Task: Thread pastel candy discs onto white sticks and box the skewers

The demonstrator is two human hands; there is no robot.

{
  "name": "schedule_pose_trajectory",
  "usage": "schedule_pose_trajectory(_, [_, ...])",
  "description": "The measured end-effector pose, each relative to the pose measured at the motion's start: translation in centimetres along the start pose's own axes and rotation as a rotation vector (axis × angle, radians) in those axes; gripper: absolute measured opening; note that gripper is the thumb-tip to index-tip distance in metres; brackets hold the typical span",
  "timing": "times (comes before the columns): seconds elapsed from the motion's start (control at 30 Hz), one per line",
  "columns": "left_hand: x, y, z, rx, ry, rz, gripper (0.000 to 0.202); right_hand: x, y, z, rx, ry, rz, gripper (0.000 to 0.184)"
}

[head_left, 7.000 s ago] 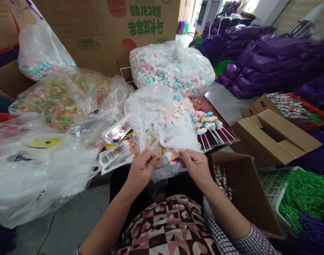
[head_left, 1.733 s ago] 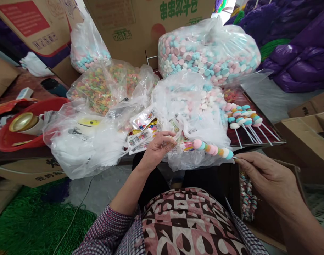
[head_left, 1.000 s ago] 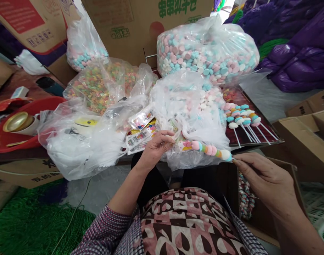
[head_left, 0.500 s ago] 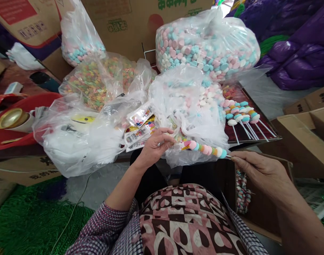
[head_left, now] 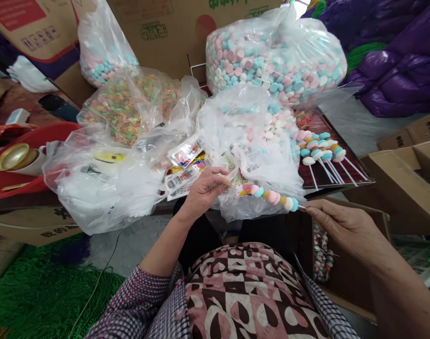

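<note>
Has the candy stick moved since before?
Yes. The candy stick slid slightly left, away from the tray corner, toward the wrapper in the left hand.

Dark table [head_left: 352, 178], candy bags [head_left: 274, 61], candy skewers [head_left: 319, 148]

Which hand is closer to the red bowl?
Left. The left hand sits to the right of the red bowl, past a plastic bag; the right hand is farther right, pinching the candy skewer by its stick.
</note>
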State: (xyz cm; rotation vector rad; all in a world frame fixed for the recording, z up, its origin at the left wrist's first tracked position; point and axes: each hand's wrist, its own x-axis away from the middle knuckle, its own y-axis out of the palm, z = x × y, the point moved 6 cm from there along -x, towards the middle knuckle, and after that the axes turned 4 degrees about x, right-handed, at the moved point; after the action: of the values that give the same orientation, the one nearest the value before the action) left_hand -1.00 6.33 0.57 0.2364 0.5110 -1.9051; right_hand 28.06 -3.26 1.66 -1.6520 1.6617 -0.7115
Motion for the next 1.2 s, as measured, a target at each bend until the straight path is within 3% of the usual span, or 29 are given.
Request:
schedule_pose_trajectory(0.1, [0.0,0.1,0.1,-0.022,0.014,-0.012,0.015,0.1,0.2,-0.1,-0.064,0.042,-0.033,0.039])
schedule_pose_trajectory(0.3, [-0.2,0.0,0.4,-0.05,0.013,0.008,0.018,0.8,1.3,-0.1,-0.308,0.179,-0.261,0.044])
schedule_pose_trajectory(0.43, [-0.3,0.0,0.6,-0.06,0.005,0.005,0.02,1.0,1.6,0.4,-0.408,0.231,-0.307,0.044])
schedule_pose_trajectory(0.67, [-0.1,-0.4,0.6,-0.018,0.013,0.062,0.015,0.4,1.4,0.2,-0.37,0.212,-0.208,0.046])
schedule_pose_trajectory(0.83, [-0.2,-0.2,0.9,-0.078,0.039,0.043,0.014,0.5,1.4,0.1,-0.358,0.175,-0.181,0.043])
schedule_pose_trajectory(1.2, [-0.2,0.0,1.2,-0.1,0.107,-0.053,0.016,0.0,0.3,0.3,-0.263,0.112,0.058,0.036])
